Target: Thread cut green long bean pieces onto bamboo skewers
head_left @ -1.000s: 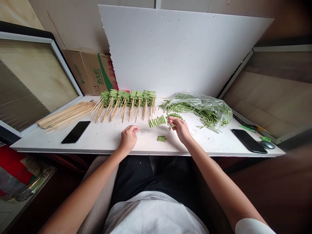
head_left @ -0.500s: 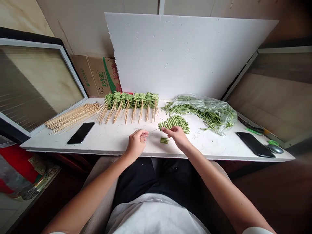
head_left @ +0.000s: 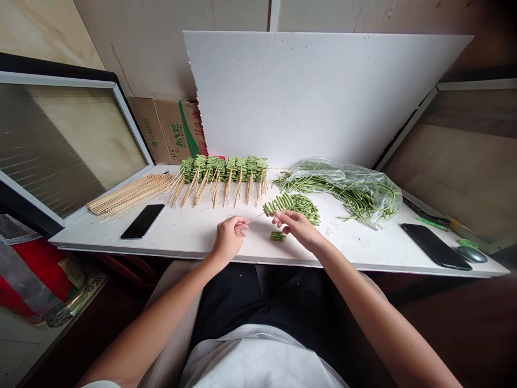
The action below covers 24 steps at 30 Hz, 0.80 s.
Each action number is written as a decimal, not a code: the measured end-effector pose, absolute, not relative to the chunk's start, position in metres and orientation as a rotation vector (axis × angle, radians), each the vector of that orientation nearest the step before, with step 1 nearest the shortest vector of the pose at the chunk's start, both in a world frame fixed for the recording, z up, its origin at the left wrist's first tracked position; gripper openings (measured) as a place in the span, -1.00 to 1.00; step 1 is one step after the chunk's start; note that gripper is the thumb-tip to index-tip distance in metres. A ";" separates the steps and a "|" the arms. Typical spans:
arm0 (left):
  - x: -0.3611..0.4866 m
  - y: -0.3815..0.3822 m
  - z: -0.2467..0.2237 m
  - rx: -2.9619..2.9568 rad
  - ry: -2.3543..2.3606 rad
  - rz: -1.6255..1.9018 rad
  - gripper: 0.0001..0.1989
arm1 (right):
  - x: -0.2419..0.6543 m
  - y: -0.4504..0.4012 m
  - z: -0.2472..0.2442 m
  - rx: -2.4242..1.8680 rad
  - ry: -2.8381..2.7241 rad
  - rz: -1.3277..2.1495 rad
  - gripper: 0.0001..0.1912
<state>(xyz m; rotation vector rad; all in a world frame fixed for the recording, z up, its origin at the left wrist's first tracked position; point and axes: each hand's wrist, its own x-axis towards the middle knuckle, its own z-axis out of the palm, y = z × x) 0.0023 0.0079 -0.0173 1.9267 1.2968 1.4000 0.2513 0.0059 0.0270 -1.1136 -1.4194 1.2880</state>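
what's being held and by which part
The left grip holds the skewer by its bare part, left of the threaded beans. The right grip is at the beans; whether it holds them can't be told.

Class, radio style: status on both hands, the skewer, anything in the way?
Left hand holding skewer by bare end. Right hand at threaded beans. Nearby on table: few cut pieces, larger bean pile.

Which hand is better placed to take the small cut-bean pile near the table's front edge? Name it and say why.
Right, I'd judge: the right hand is nearer the small cut-bean pile, while the left hand grips the bamboo skewer.
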 end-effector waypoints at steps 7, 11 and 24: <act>-0.013 0.026 -0.018 1.741 1.363 1.339 -0.86 | 0.271 0.012 0.034 -1.128 -1.469 1.326 -0.41; -0.016 0.032 -0.013 1.441 1.321 1.158 -0.93 | 0.275 0.013 0.036 -1.118 -1.493 1.308 -0.46; -0.090 0.068 0.012 1.783 1.849 1.350 -0.80 | 0.286 0.018 0.033 -1.157 -1.613 1.373 -0.53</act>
